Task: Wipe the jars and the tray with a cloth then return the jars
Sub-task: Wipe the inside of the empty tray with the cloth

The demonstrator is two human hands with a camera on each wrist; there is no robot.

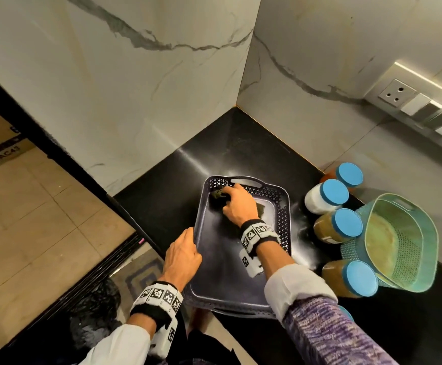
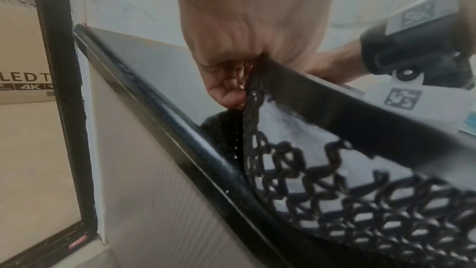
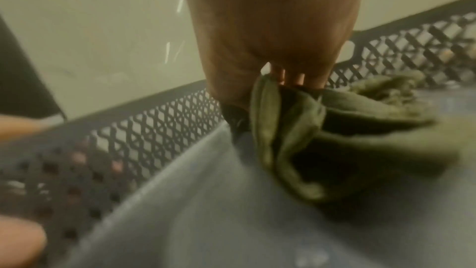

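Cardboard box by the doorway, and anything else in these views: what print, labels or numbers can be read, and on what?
"LED T", cut off by the door frame: cardboard box, left wrist view.
"4K": same box, the line below.
Strip label on the box, head view: upside down, too blurred to read.
Wristband markers: square codes, no words.
Jars: no labels visible.

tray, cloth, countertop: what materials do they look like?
Tray: looks like moulded plastic, dark grey, slight sheen; lattice-perforated walls and a cut-out handle. Cloth: soft olive-green fabric, matte, bunched in folds; possibly microfibre, weave too blurred to tell. Countertop: polished black stone, probably granite; mirror-like glare streaks.
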